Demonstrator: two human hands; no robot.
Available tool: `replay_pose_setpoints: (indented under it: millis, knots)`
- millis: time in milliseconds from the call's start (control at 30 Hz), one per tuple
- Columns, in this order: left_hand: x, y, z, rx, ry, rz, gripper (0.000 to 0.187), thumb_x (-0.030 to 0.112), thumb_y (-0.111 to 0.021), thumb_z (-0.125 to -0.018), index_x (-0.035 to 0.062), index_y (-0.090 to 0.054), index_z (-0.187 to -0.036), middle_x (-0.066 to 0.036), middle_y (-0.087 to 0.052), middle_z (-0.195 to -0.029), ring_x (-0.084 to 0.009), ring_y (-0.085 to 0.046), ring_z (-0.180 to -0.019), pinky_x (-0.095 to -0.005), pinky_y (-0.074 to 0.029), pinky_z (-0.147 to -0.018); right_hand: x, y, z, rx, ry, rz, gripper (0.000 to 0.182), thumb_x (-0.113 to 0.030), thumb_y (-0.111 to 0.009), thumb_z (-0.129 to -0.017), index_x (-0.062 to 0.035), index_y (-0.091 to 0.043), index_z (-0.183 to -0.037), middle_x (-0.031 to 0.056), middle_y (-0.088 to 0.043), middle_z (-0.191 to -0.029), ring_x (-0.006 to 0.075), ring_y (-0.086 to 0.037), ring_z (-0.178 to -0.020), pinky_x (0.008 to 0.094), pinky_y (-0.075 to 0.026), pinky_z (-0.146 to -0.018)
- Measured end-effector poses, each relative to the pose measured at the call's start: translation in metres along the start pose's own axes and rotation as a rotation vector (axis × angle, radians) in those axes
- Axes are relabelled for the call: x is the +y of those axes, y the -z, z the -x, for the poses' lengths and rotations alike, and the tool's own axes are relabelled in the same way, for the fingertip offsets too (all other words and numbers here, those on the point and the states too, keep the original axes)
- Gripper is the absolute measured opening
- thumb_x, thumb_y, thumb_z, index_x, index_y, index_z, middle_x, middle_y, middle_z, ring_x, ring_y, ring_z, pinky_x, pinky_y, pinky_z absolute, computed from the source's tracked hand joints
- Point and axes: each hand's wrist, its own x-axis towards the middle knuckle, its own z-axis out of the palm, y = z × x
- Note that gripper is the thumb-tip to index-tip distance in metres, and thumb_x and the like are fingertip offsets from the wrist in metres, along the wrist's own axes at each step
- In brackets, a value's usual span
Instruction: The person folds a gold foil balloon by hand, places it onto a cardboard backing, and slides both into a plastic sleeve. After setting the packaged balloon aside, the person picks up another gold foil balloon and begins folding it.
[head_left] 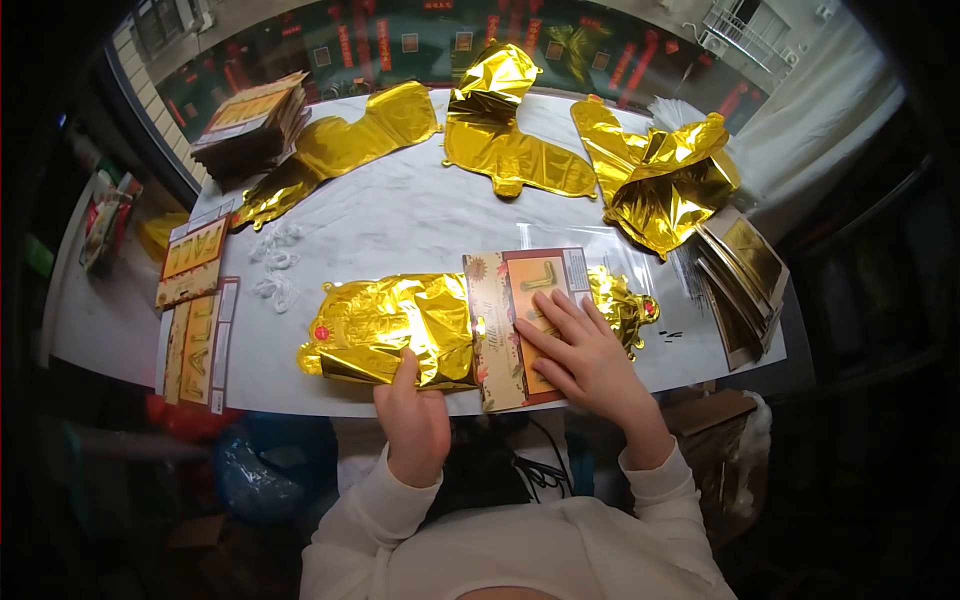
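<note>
Your left hand [411, 425] is pinching the gold foil [400, 318] by its near edge; your right hand [590, 368], fingers spread, is pressing the printed card [500, 335] over the foil.

Gold foil [400, 320] partly hidden by the card [500, 350], lettering [540, 281] partly behind the right hand [588, 358]

One left hand [412, 425], one right hand [595, 365] — three loose cards [500, 340], two card piles [250, 125] — three far foil shapes [365, 135]
</note>
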Motion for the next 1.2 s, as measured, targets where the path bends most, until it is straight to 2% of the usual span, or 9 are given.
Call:
replay_pose_setpoints:
  millis: [167,233,333,433,500,733,800,1100,1200]
  knots:
    - [-0.002,-0.003,0.003,-0.039,-0.020,-0.007,0.039,0.009,-0.052,-0.109,-0.0061,-0.046,-0.145,-0.015,-0.057,-0.144,-0.0252,-0.059,-0.129,-0.0427,-0.047,-0.112,0.001,-0.004,0.001,0.030,-0.007,-0.036,0.052,-0.029,-0.063,-0.100,-0.0229,-0.057,-0.151,0.0156,-0.045,-0.162,0.0372,-0.041,-0.149,0.0568,-0.026,-0.124]
    - [-0.006,-0.006,0.005,-0.001,-0.079,-0.017,0.031,0.012,-0.049,-0.110,-0.0076,-0.055,-0.133,-0.014,-0.061,-0.134,-0.0229,-0.062,-0.120,-0.0410,-0.049,-0.106,0.001,-0.003,0.001,0.038,-0.009,-0.045,0.052,-0.029,-0.063,-0.099,-0.0231,-0.058,-0.150,0.0158,-0.045,-0.161,0.0375,-0.041,-0.149,0.0569,-0.026,-0.124]
    - [-0.014,-0.005,0.005,-0.030,-0.117,0.002,0.030,0.013,-0.050,-0.110,-0.0077,-0.057,-0.130,-0.013,-0.062,-0.132,-0.0212,-0.062,-0.119,-0.0387,-0.048,-0.105,0.000,-0.003,0.001,0.034,-0.019,-0.050,0.052,-0.029,-0.063,-0.099,-0.0233,-0.058,-0.150,0.0162,-0.045,-0.161,0.0380,-0.041,-0.149,0.0571,-0.026,-0.124]
    - [-0.026,0.004,0.001,-0.021,-0.124,0.016,0.030,0.014,-0.050,-0.111,-0.0079,-0.057,-0.130,-0.013,-0.063,-0.132,-0.0203,-0.061,-0.119,-0.0381,-0.047,-0.105,0.001,-0.005,0.000,0.033,-0.021,-0.058,0.052,-0.030,-0.063,-0.099,-0.0232,-0.058,-0.150,0.0164,-0.045,-0.161,0.0385,-0.041,-0.149,0.0576,-0.026,-0.124]
    - [-0.028,0.006,0.000,-0.018,-0.126,0.020,0.031,0.014,-0.050,-0.111,-0.0080,-0.057,-0.131,-0.013,-0.063,-0.132,-0.0203,-0.061,-0.120,-0.0384,-0.047,-0.106,0.000,-0.006,0.000,0.046,-0.031,-0.024,0.050,-0.033,-0.063,-0.101,-0.0251,-0.058,-0.150,0.0143,-0.048,-0.159,0.0358,-0.044,-0.147,0.0577,-0.028,-0.123]
    - [-0.015,-0.005,0.005,-0.071,-0.169,-0.013,0.033,0.015,-0.050,-0.111,-0.0067,-0.054,-0.135,-0.013,-0.061,-0.136,-0.0221,-0.060,-0.124,-0.0400,-0.046,-0.109,-0.004,-0.008,0.002,0.059,-0.044,-0.026,0.050,-0.033,-0.063,-0.101,-0.0248,-0.058,-0.150,0.0149,-0.048,-0.159,0.0363,-0.044,-0.148,0.0583,-0.027,-0.123]
    - [-0.016,-0.005,0.005,-0.072,-0.173,-0.007,0.033,0.015,-0.050,-0.111,-0.0061,-0.053,-0.137,-0.013,-0.060,-0.137,-0.0224,-0.059,-0.125,-0.0403,-0.046,-0.109,-0.005,-0.008,0.002,0.047,-0.050,-0.041,0.051,-0.028,-0.063,-0.100,-0.0233,-0.057,-0.151,0.0163,-0.044,-0.162,0.0381,-0.041,-0.150,0.0579,-0.026,-0.124]
    - [-0.026,0.007,-0.001,-0.070,-0.151,0.028,0.034,0.015,-0.050,-0.111,-0.0051,-0.053,-0.138,-0.013,-0.060,-0.138,-0.0221,-0.058,-0.126,-0.0404,-0.045,-0.110,-0.006,-0.004,0.001,0.016,-0.042,-0.012,0.053,-0.035,-0.064,-0.100,-0.0235,-0.055,-0.151,0.0166,-0.045,-0.160,0.0387,-0.042,-0.148,0.0606,-0.027,-0.122]
    - [-0.023,0.006,-0.003,-0.068,-0.163,0.017,0.034,0.015,-0.050,-0.111,-0.0052,-0.052,-0.138,-0.013,-0.060,-0.138,-0.0220,-0.059,-0.125,-0.0400,-0.046,-0.110,-0.008,-0.002,0.001,0.004,-0.050,-0.031,0.053,-0.031,-0.064,-0.100,-0.0223,-0.056,-0.152,0.0181,-0.043,-0.162,0.0409,-0.040,-0.149,0.0593,-0.027,-0.123]
